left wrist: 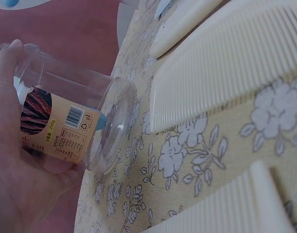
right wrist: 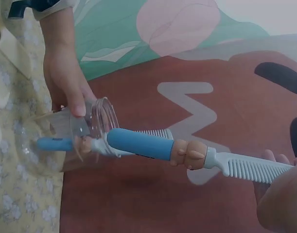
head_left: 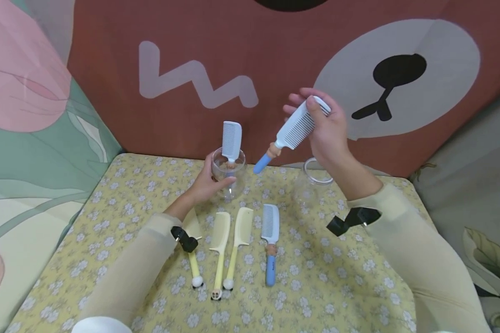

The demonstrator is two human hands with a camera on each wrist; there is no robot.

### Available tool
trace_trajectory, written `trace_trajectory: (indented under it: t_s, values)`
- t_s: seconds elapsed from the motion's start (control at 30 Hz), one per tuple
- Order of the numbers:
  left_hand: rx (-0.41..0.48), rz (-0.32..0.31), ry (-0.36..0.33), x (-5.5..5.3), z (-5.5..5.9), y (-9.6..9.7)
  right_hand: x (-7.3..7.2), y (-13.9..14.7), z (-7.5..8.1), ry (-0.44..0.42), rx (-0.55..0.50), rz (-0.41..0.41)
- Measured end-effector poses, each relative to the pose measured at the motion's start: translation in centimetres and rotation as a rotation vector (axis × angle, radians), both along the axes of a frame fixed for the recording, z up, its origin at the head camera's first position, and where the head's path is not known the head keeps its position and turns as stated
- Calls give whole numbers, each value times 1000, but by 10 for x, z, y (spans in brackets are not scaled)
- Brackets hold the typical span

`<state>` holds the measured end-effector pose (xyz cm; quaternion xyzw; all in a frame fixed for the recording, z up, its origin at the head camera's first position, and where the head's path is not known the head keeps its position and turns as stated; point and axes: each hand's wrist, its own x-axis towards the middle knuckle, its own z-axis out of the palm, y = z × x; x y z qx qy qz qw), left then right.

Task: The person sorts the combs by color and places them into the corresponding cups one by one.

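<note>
A blue-handled comb [head_left: 292,131] is held above the tabletop [head_left: 316,291] by the right grip [head_left: 330,127], pinched near the tip of its toothed head, handle slanting down toward a clear jar [left wrist: 80,85] clasped by the left grip [head_left: 204,185]. A similar comb [head_left: 231,140] is stood handle-down inside; nothing is seen in the second jar [head_left: 307,192]. Light, stiff, smooth plastic is suggested; the spine is best grasped, the teeth spared.

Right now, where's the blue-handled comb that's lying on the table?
In the head view, the blue-handled comb lies on the flowered tablecloth, just right of the nearest yellow comb, with the unheld clear jar farther back to its right.
</note>
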<state>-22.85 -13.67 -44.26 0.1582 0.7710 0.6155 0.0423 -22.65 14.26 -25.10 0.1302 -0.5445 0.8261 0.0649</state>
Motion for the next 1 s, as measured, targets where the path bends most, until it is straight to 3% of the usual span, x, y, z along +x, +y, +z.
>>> trace_trajectory:
  t_s: [0.2,0.37,0.57,0.83,1.0]
  values:
    - [-1,-5,7,1,-2,-1,-10,-29,3,46,27,-11]
    - [0,-1,35,-1,-4,1,-20,-51,-2,90,64,-14]
    - [26,-8,18,-3,-5,0,-29,-77,-11,140,127,-13]
    - [16,-4,-13,-3,-5,-1,-31,-106,-30,110,241,12]
    - [7,-10,-10,-3,-6,-2,-31,-120,-47,138,307,34]
